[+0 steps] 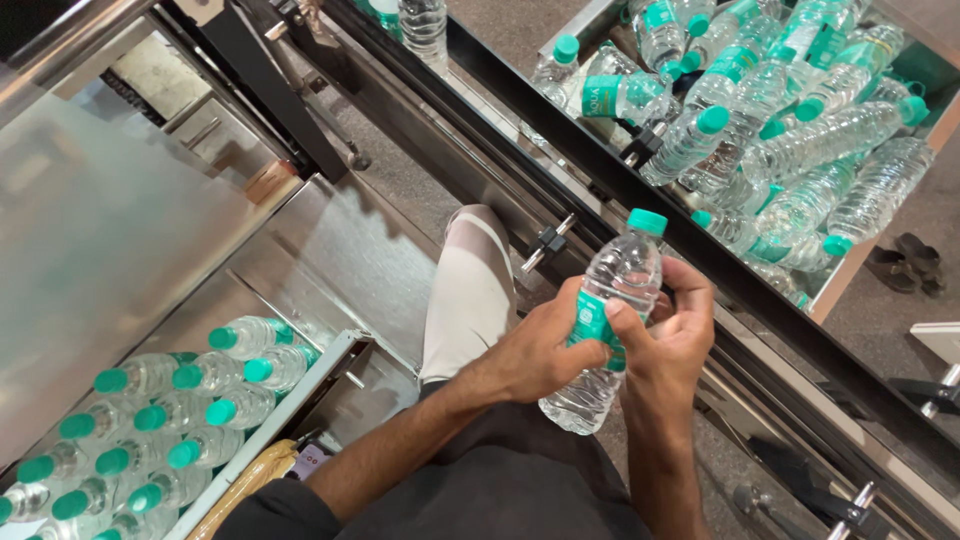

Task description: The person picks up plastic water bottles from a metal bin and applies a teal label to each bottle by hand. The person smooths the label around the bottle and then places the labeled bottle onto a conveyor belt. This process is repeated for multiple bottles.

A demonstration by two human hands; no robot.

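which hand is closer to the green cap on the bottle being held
Right. The right hand grips the bottle beside its upper body, just below the green cap. The left hand wraps the label band lower down, farther from the cap.

Clear plastic water bottle with green cap and green label, held in both hands [607, 330]: one. Same bottles standing in the steel tray [150, 420] lower left: roughly sixteen visible. Same bottles heaped in the bin [760, 130] upper right: about twenty, exact count unclear. Dark sandals [905, 262]: two.

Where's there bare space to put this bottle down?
Bare steel sheet lies left, above the upright bottles, which stand packed tight. The bin at upper right is piled with lying bottles. Both hands hold the bottle.
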